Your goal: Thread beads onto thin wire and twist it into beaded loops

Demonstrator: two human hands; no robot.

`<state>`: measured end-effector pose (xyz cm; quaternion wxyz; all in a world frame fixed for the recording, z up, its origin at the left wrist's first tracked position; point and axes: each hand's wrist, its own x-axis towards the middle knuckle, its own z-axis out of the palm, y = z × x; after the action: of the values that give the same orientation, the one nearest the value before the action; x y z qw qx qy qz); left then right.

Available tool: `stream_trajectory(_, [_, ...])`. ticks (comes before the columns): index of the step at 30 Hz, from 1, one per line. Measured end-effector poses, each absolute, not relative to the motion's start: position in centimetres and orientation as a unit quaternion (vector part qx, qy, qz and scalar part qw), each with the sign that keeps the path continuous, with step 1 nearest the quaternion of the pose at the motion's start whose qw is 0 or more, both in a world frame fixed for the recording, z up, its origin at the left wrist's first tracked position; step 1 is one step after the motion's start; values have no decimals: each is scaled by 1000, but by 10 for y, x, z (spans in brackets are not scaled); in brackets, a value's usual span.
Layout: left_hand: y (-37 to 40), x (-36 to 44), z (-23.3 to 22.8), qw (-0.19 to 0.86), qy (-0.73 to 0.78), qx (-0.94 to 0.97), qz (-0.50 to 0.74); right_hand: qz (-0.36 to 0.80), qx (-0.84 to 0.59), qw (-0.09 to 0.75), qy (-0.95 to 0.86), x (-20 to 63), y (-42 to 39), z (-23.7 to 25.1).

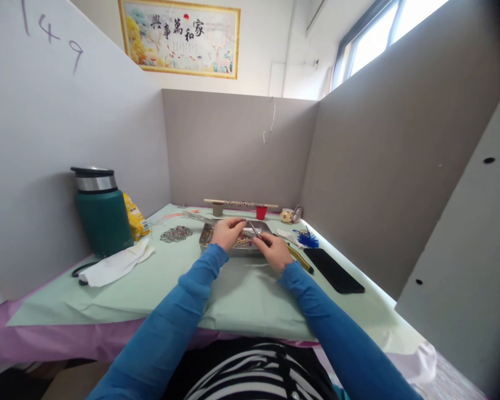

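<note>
Both my hands are over a shallow metal tray (205, 243) with many small gold and coloured beads (245, 241) in it. My left hand (228, 233) is closed in a pinch at the fingertips; what it holds is too small to make out. My right hand (275, 253) is closed around a slender, pointed metal tool (254, 228), whose tip reaches toward my left fingertips. I cannot tell whether this tool is tweezers or pliers. A yellow-handled tool (303, 261) lies just right of my right hand, its head partly hidden.
Left stand a green bottle (102, 222), a white cloth (116, 265) and a coil of beadwork (176, 234). Behind the tray, a bead-strung stick (241, 204) rests above a brown cup (218, 209) and red cup (261, 212). Right lie blue tassels (308, 238) and a black phone (334, 270).
</note>
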<state>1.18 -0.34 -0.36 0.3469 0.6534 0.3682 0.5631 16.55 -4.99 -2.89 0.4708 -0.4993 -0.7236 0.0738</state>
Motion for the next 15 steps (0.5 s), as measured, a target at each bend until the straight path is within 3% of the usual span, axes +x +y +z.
stream_trajectory(7, [-4,13,-3,368,352,646,568,141,-476,515,-699,164,-51,-27])
stream_trajectory(15, [-10,10,1,548,262,587,534,378,-446,516,-626,163,-54,-19])
